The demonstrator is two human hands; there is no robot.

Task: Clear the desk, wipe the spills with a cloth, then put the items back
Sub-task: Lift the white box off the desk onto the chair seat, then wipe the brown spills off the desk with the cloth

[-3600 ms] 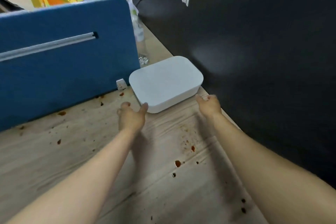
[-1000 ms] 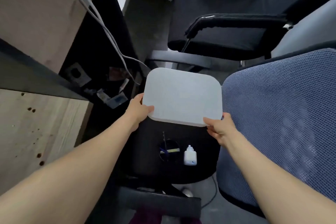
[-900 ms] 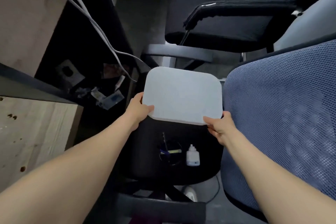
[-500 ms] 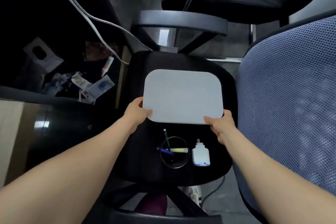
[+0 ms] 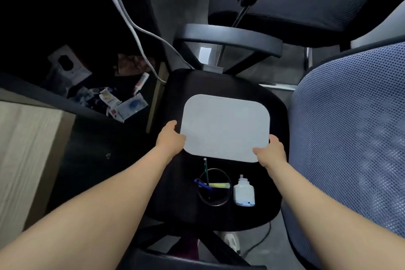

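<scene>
Black chair seat (image 5: 175,182): 1 white box (image 5: 225,127), 2 hands gripping.

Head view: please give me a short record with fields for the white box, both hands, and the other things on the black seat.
box: white box, flat lid up, over the black seat; contact with the seat cannot be told
left hand: grips the box's left edge
right hand: grips the box's right near corner
pen cup: on the seat, nearer than the box, pens inside
bottle: small, white, right of the cup

White box (image 5: 225,128), black chair seat (image 5: 175,182), blue mesh chair (image 5: 350,138), pale wood-grain desk (image 5: 24,149).
</scene>
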